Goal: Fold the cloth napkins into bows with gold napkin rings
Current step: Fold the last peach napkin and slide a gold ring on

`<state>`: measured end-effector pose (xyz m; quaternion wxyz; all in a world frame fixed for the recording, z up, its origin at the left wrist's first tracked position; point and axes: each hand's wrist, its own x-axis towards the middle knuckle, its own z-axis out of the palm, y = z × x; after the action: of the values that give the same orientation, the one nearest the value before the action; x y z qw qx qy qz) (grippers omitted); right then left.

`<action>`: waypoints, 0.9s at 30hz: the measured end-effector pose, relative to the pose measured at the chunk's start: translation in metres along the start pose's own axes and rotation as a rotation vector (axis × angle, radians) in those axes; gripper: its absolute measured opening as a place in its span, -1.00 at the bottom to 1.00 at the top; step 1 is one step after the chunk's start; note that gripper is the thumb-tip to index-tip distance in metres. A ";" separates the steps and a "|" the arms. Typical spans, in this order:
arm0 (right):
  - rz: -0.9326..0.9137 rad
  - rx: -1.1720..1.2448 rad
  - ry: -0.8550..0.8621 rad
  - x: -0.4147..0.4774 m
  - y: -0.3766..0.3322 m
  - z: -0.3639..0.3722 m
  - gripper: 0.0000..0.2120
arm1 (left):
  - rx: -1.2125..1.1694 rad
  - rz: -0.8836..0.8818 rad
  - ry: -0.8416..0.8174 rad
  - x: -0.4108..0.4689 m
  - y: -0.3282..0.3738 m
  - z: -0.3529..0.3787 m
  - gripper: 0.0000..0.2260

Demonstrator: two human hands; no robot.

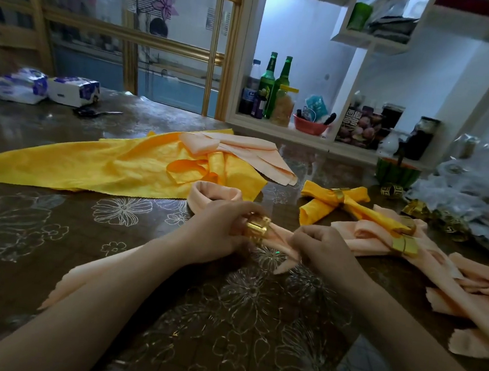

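A folded peach napkin (213,193) lies on the dark floral table (59,223); its loop shows above my left hand and its tail runs under my left forearm. My left hand (219,230) grips a gold napkin ring (257,228) around the napkin's gathered middle. My right hand (320,247) pinches the peach cloth just right of the ring. A finished yellow bow (323,204) with a gold ring lies to the right, beside peach bows (379,240) with gold rings.
Unfolded yellow napkins (107,165) and peach napkins (249,150) lie behind my hands. Loose gold rings (392,191) and clear plastic bags (465,188) sit at the right. Tissue packs (46,87) and scissors (97,112) lie far left. A shelf with bottles (271,85) stands behind.
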<state>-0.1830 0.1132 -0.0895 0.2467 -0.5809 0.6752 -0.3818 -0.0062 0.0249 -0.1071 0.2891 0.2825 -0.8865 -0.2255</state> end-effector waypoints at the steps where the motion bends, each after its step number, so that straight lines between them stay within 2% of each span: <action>1: 0.016 0.013 0.002 0.001 -0.001 -0.003 -0.73 | 0.021 -0.025 0.028 0.000 -0.003 -0.004 -0.60; 4: 0.090 -0.055 -0.104 0.002 -0.004 -0.014 -0.73 | 0.023 -0.110 0.057 0.003 -0.014 -0.008 -0.59; 7: 0.241 -0.332 -0.446 -0.002 -0.014 -0.020 -0.74 | -0.066 -0.145 0.041 0.003 -0.023 -0.004 -0.54; 9: 0.299 -0.511 -0.584 -0.005 -0.020 -0.019 -0.70 | -0.120 -0.216 0.036 0.003 -0.027 0.000 -0.48; 11: 0.227 -0.664 -0.498 -0.001 -0.024 -0.018 -0.68 | -0.185 -0.260 0.063 0.001 -0.032 0.004 -0.45; 13: 0.000 -0.779 -0.182 0.011 -0.031 -0.016 -0.70 | -0.187 -0.252 0.087 0.001 -0.032 0.002 -0.45; 14: -0.113 -0.768 -0.020 0.019 -0.035 -0.012 -0.74 | -0.177 -0.244 0.088 0.002 -0.032 0.001 -0.45; 15: -0.189 -0.727 0.070 0.027 -0.038 -0.008 -0.78 | -0.167 -0.236 0.080 0.004 -0.031 0.000 -0.45; 17: -0.249 -0.695 0.070 0.038 -0.044 0.008 -0.82 | -0.196 -0.213 0.090 0.004 -0.033 0.001 -0.46; 20: -0.268 -0.816 0.025 0.039 -0.041 0.024 -0.82 | -0.186 -0.231 0.085 0.003 -0.042 0.012 -0.43; 24: -0.376 -0.850 0.023 0.030 -0.034 0.026 -0.78 | -0.152 -0.227 0.108 0.002 -0.028 0.003 -0.42; 25: -0.408 -0.801 0.004 0.029 -0.032 0.027 -0.77 | -0.158 -0.211 0.103 0.002 -0.024 0.001 -0.44; 27: -0.423 -0.543 -0.032 0.026 -0.026 0.034 -0.78 | -0.136 -0.175 0.107 -0.001 -0.021 -0.002 -0.47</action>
<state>-0.1458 0.0796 -0.0855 0.0092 -0.7584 0.6128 -0.2219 0.0033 0.0095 -0.1177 0.3335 0.3502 -0.8244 -0.2942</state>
